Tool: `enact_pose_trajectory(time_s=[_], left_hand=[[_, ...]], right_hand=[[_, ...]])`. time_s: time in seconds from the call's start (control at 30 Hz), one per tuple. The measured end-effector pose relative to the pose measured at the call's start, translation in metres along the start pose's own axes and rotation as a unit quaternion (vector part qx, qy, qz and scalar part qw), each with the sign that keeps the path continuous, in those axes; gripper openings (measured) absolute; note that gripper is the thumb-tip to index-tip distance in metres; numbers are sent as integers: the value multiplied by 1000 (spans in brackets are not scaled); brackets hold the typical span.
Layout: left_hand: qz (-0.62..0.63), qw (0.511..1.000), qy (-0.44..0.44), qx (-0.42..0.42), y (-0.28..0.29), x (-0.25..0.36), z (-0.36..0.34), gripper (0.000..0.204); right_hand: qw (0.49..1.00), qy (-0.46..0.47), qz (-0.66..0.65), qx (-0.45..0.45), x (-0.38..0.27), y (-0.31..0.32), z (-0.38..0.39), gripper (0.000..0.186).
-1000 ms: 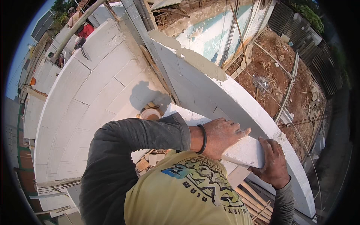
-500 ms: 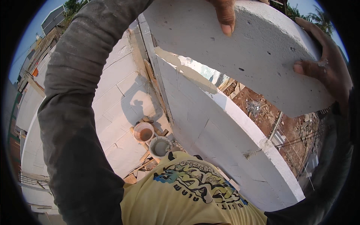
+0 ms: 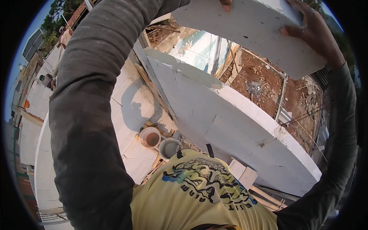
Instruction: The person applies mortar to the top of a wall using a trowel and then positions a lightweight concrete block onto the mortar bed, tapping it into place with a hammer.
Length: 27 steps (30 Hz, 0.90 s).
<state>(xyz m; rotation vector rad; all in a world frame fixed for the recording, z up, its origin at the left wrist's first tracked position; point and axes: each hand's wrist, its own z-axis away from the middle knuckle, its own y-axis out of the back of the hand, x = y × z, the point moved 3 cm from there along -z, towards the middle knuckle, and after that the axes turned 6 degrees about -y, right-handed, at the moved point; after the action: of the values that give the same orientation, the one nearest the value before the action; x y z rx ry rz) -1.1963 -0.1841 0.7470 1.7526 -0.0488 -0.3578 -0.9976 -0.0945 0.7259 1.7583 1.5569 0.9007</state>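
I hold a large pale grey concrete block (image 3: pixel 249 34) with both hands, raised above and beyond the top of a white block wall (image 3: pixel 237 126). My right hand (image 3: pixel 316 36) grips the block's right end, its thumb against the near face. Of my left hand (image 3: pixel 226 4) only the thumb shows, pressed on the block's upper part; the other fingers are out of view. A strip of wet grey mortar (image 3: pixel 197 76) lies along the far part of the wall's top edge. Between this mortar and the block there is a visible gap.
Two buckets stand below by the wall corner: one with reddish-brown contents (image 3: pixel 150 138), one with grey contents (image 3: pixel 169 148). Another white block wall (image 3: pixel 126 111) rises on the left. Beyond the wall lies reddish ground (image 3: pixel 264 84) with debris. Other people (image 3: pixel 66 36) are at far left.
The block has moved up and away from the wall top in the view, with both hands still on it. More mortar and ground now show beneath it. My view has shifted slightly.
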Motion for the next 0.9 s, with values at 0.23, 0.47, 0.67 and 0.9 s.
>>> enact_pose_trajectory(time_s=[0.23, 0.47, 0.67, 0.9], left_hand=[[89, 993, 2, -76, -77, -88, 34, 96], [107, 986, 38, -120, -142, -144, 94, 93], [83, 975, 71, -194, -172, -178, 141, 96], [31, 961, 100, -257, -196, -198, 182, 100]], right_hand=[[986, -33, -140, -82, 20, -111, -60, 53], [976, -42, -171, -132, -14, -222, -97, 49], [967, -73, -202, -137, -43, -302, -127, 51], [977, -16, -165, -133, -81, -332, -148, 42]])
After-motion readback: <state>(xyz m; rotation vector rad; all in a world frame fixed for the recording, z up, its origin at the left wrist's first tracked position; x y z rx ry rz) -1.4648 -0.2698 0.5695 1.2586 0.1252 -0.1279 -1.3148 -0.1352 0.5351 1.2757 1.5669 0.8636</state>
